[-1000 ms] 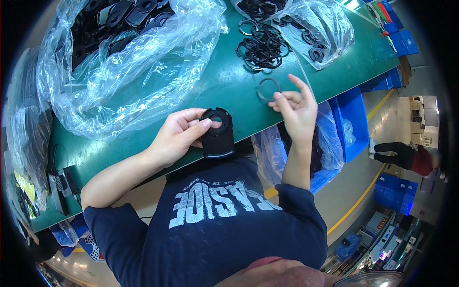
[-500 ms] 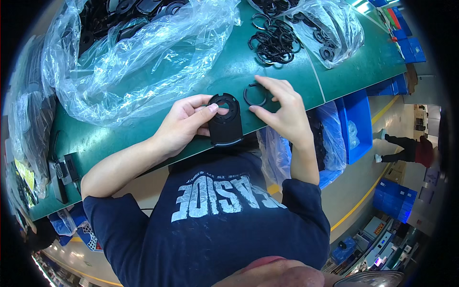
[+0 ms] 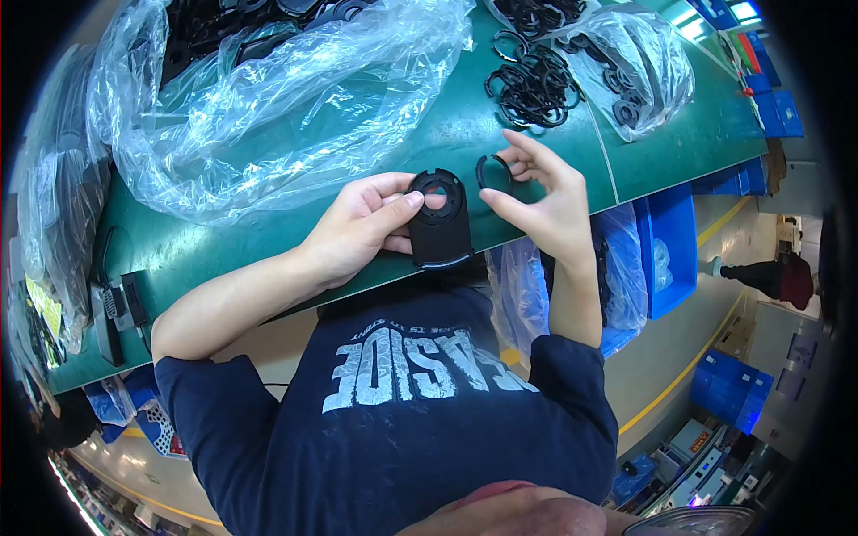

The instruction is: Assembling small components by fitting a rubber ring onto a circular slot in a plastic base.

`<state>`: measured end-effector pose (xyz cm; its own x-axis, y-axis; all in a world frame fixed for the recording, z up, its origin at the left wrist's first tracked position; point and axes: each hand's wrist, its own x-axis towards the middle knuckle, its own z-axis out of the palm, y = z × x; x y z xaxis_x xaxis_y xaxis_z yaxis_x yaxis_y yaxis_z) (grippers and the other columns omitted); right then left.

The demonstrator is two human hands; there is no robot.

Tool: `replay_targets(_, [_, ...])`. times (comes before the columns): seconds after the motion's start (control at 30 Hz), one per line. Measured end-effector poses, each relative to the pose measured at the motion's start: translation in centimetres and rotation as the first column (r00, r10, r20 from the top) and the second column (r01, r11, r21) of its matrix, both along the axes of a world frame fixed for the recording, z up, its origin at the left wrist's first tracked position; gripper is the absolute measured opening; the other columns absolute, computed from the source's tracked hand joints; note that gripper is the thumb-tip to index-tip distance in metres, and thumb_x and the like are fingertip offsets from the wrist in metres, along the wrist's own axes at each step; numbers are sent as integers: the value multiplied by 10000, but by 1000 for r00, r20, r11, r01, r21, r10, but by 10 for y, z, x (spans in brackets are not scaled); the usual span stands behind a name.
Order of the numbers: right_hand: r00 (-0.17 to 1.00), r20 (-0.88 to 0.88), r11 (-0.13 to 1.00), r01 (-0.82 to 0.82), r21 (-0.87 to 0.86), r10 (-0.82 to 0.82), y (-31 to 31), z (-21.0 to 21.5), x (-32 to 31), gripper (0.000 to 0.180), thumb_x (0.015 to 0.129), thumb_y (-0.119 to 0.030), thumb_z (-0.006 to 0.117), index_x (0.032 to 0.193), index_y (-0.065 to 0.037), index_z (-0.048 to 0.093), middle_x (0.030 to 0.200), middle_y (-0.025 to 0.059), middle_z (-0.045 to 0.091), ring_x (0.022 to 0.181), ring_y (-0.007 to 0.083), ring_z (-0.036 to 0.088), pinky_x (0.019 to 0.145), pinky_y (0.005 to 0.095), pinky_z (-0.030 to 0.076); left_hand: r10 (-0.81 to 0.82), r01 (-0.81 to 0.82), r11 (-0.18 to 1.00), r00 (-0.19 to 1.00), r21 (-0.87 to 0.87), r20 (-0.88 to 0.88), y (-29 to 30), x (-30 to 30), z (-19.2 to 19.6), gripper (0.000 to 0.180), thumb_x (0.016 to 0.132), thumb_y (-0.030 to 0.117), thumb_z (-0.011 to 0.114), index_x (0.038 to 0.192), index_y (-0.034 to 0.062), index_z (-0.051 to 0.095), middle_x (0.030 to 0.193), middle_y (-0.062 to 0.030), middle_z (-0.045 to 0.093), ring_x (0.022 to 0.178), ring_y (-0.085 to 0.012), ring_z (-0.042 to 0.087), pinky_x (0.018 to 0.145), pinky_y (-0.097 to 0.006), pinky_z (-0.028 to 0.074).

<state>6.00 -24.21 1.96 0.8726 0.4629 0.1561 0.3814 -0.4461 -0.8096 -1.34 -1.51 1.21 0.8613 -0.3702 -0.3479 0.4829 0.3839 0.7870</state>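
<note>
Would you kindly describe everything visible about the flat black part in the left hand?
The flat black part looks like matte moulded plastic: a rounded, notched top with a round hole, and a broader squarish base. The left hand holds it over the green table's near edge, thumb beside the hole. The black ring sits just apart.

The left hand [image 3: 357,228] grips a flat black plastic part [image 3: 438,221] with a round hole near its top, thumb pressed beside the hole. Just at its three o'clock, the right hand [image 3: 545,201] pinches a thin black ring [image 3: 491,170] between fingertips, close to the part. Both hover over a green table [image 3: 268,241]. At twelve o'clock lies a pile of black rings [image 3: 532,85]; at ten o'clock, a crumpled clear plastic bag [image 3: 286,98].
</note>
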Motion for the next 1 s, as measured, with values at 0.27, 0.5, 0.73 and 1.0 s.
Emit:
replay_targets(0.27, [999,38,982,-20,188,13,27,13,-29,609,629,10,751,1193,49,526,1018,124,616,900,156,590,791,280,487,12,-11,996,1000,-93,10,1,1,-4,333,955,156,444,1248,-1,451,1110,-92,593,953,-157,617,844,-297,520])
replay_targets(0.5, [928,371,999,-21,-47,37,46,8,-37,587,613,-53,785,1148,39,563,1002,164,628,887,250,611,750,314,514,-24,30,989,999,-145,43,4,1,-6,391,946,128,431,1314,1,394,1174,-96,557,1011,-161,590,864,-299,506])
replay_targets(0.73, [933,357,999,-27,-37,38,47,9,-41,511,630,-58,772,1099,29,589,1021,167,606,894,289,583,759,344,483,-20,24,997,999,-77,45,3,0,-5,384,935,126,475,1306,35,436,1123,-25,583,924,-72,577,792,-219,495])
replay_targets(1.0, [907,421,998,16,-65,13,51,4,-48,513,613,-69,792,1080,24,601,1015,165,598,889,287,589,757,345,489,10,-20,992,997,121,82,-2,-4,-6,373,946,211,494,1285,57,476,1073,5,609,866,-22,547,719,-181,475])
